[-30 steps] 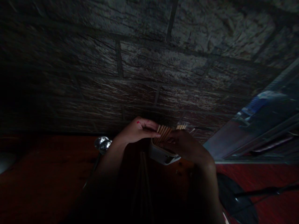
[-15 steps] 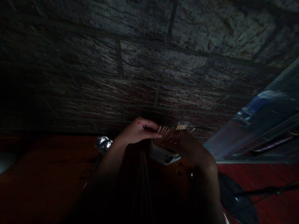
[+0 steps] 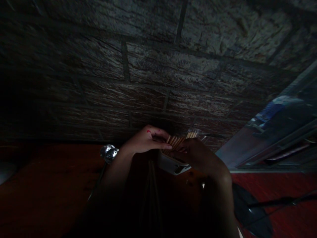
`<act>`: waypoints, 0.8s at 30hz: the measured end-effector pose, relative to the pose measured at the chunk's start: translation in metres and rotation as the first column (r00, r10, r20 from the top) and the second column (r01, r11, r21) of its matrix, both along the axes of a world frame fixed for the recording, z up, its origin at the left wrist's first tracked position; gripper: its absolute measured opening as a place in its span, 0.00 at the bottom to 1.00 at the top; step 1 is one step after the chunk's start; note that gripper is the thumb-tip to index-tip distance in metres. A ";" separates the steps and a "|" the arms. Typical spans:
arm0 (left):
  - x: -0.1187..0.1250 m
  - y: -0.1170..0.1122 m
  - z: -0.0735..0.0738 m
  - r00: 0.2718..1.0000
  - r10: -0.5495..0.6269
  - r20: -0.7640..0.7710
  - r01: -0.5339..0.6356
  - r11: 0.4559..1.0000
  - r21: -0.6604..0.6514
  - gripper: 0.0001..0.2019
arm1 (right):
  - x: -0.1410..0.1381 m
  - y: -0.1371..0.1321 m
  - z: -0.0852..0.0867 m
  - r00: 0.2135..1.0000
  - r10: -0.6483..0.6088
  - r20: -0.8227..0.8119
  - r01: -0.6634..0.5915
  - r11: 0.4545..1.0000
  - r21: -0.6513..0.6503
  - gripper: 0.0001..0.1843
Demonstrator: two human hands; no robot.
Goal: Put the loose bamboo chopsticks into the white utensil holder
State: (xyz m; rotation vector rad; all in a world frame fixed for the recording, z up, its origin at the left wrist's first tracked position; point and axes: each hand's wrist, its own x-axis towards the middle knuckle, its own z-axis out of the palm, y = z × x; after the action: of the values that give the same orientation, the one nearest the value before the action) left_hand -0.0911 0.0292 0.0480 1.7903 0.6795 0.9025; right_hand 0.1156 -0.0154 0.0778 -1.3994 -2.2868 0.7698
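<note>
A bunch of wooden chopsticks (image 3: 175,141) leans in a light-coloured rectangular container (image 3: 169,165) near the wall. My left hand (image 3: 146,140) comes from the left, its thumb and fingers closed at the left side of the bunch. On the other side, my right hand (image 3: 195,153) bends over the container with its fingers curled around the sticks; its fingertips are partly hidden. Behind it, several pale stick ends (image 3: 192,135) show, seemingly in clear wrapping. Long thin sticks (image 3: 152,191) lie dimly on the table below the container.
Two shiny perforated ladles (image 3: 109,154) lie beside my left forearm. The dark wooden table (image 3: 54,185) meets a stone-block wall (image 3: 148,66). To the right are a glass-fronted cabinet (image 3: 272,132) and a black round stand base (image 3: 252,211) on the red floor (image 3: 292,188).
The chopsticks between my hands have shifted slightly and their tops sit a little lower. Both hands remain almost where they were.
</note>
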 end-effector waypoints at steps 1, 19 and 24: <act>0.001 -0.001 0.000 1.000 -0.012 0.001 0.012 1.000 -0.014 0.10 | 0.000 0.000 0.001 1.000 -0.002 0.007 0.002 1.000 -0.006 0.18; -0.005 -0.005 0.004 0.996 0.042 0.085 -0.041 0.999 -0.005 0.13 | 0.003 0.000 0.000 1.000 0.001 -0.031 -0.003 0.998 -0.068 0.14; -0.012 -0.004 0.005 0.997 0.064 0.053 -0.069 0.992 0.101 0.09 | 0.007 -0.004 0.003 0.981 0.029 -0.194 -0.042 0.997 -0.065 0.14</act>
State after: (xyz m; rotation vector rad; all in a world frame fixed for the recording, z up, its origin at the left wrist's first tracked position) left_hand -0.1031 0.0254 0.0528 1.8385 0.6742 1.0402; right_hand 0.1222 -0.0198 0.0810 -1.2555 -2.1594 0.9597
